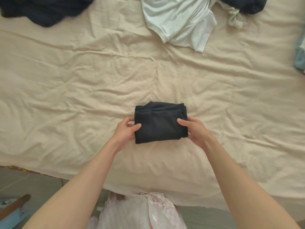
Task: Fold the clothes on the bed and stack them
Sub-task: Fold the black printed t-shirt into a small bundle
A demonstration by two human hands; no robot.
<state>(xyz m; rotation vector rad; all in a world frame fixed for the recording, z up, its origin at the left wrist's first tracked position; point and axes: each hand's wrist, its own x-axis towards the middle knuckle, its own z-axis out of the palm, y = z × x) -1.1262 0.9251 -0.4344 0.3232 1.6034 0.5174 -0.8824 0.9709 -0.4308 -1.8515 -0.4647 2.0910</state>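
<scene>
Black folded garment [160, 124] is held at the near middle of the beige bed [82, 80], gripped at its left edge by the left hand [127, 131] and at its right edge by the right hand [193, 129]. An unfolded white shirt [178, 20] lies at the far side.

Two hands are in view, a left hand [127, 129] and a right hand [192, 129], and between them sits one folded black garment [160, 124]. Beyond the hands lie three loose garments: one dark piece [44, 10] far left, one white shirt [179, 20], one dark piece [247, 4] far right. One bed [82, 80] carries them all.
</scene>
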